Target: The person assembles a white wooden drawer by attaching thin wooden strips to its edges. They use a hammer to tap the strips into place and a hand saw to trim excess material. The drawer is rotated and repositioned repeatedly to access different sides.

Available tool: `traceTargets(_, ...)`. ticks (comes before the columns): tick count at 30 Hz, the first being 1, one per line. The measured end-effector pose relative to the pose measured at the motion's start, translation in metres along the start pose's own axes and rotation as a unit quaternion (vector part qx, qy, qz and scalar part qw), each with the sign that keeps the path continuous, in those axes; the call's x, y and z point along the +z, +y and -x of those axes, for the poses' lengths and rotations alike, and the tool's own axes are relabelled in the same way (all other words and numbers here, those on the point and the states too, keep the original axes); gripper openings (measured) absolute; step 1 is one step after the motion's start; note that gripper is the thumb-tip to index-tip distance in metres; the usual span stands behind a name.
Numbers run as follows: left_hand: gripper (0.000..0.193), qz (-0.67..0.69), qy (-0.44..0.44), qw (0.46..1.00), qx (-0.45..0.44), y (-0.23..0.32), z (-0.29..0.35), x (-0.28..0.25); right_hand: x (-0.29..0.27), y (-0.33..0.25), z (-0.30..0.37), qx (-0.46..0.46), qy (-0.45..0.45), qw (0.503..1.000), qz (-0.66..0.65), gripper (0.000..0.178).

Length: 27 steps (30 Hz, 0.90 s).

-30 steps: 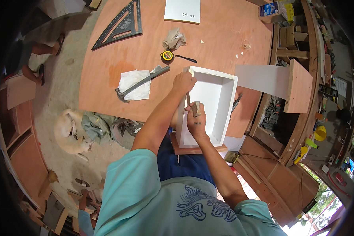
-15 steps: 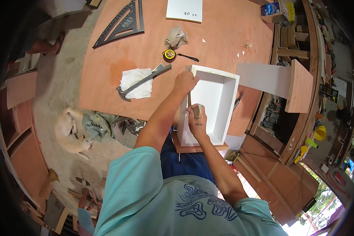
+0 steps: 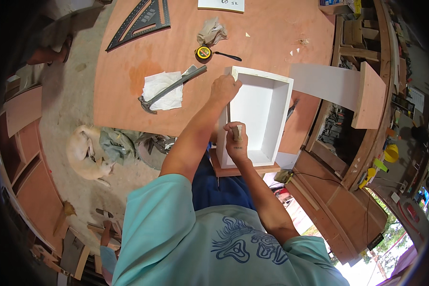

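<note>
A white open box [image 3: 255, 114] like a drawer, with a brown wooden front panel [image 3: 245, 169] at its near end, stands at the table's near edge. My left hand [image 3: 225, 89] is closed over the box's far left corner. Partway along the left wall, my right hand [image 3: 236, 147] is closed on a small brown-grey block [image 3: 237, 133] with a pale face, against that wall's top edge. The block could be folded sandpaper; I cannot tell. The undersides of my fingers are hidden.
On the table [image 3: 128, 105] lie a claw hammer [image 3: 171, 89] on white paper, a tape measure [image 3: 203, 54], a crumpled cloth [image 3: 212, 31] and a black triangular square [image 3: 145, 24]. A pale board [image 3: 324, 86] juts out at right. A dog [image 3: 83, 152] lies on the floor at left.
My right hand has slid slightly toward me along the box's left wall, and the block in it has turned. My left hand keeps its hold. The whole view has shifted a little.
</note>
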State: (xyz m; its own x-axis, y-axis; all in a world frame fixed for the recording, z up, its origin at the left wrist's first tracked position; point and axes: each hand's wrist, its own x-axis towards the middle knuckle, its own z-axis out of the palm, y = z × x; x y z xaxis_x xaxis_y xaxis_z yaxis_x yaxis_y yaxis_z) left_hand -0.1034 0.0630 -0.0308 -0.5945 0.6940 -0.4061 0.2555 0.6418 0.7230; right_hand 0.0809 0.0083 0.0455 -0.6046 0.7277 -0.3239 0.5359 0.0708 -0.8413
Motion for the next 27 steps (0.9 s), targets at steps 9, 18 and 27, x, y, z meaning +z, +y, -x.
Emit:
traceTargets(9,0.039,-0.018,-0.026,0.999,-0.016,-0.006,0.053,0.018,-0.016,-0.035,0.034,-0.012,0.019,0.996,0.085,0.015)
traceTargets(18,0.043,-0.019,-0.036,0.999,-0.027,0.000,0.055,0.015,-0.020,-0.029,0.044,0.055,0.011,0.998,0.015,0.018)
traceTargets(27,0.044,-0.032,0.002,0.999,-0.007,-0.004,0.056,0.019,-0.010,-0.005,0.040,0.062,0.009,0.998,0.017,0.021)
